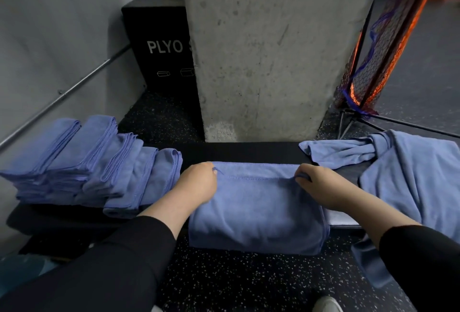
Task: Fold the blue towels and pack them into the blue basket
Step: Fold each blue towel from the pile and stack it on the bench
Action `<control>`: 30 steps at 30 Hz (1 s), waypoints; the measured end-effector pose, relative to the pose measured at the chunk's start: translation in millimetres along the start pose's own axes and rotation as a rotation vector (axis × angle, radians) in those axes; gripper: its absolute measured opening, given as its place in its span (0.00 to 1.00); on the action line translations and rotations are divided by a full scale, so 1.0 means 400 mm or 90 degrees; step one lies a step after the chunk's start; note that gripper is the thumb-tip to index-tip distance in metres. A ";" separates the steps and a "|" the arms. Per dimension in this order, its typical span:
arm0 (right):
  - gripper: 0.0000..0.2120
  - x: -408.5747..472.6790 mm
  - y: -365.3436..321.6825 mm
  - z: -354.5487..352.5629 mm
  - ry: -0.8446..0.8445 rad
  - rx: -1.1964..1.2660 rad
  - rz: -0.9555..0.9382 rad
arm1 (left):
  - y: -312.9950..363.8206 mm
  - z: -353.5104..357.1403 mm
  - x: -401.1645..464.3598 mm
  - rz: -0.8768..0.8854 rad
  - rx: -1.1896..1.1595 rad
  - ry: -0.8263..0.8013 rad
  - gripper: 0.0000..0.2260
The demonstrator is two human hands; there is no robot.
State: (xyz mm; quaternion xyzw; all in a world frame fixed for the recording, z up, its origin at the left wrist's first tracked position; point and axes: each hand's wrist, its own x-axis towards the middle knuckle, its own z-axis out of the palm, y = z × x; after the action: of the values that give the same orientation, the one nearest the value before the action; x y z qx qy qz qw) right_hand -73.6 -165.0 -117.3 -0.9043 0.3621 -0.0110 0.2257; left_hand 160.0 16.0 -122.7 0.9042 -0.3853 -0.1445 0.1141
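— What were the fingers doing?
— Left hand [199, 182] and right hand [317, 183] each pinched a far corner of the blue towel [256, 209], lying mid-frame across the black bench [239, 151].
— And around it?
— Folded towels [82, 162] at left — loose towels [408, 170] at right.

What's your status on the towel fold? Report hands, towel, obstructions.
Left hand and right hand pinching far corners of half-folded blue towel on bench. Folded stack left, unfolded towels right. Blue basket unseen. Nothing obstructing.
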 end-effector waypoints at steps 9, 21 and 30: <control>0.09 0.014 0.030 0.007 0.095 -0.003 0.046 | -0.001 -0.008 0.024 -0.039 0.007 0.035 0.11; 0.08 0.130 -0.010 0.059 0.225 -0.195 0.100 | 0.039 0.025 0.095 0.000 0.102 0.159 0.11; 0.21 0.143 -0.021 0.063 0.040 -0.258 -0.003 | 0.034 0.055 0.119 0.189 0.171 0.002 0.23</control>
State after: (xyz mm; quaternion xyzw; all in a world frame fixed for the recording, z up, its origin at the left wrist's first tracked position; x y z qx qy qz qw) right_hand -21.3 -187.5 -144.8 -0.9313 0.3616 0.0332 0.0279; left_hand 174.9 -29.9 -147.0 0.8448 -0.5301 -0.0723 0.0131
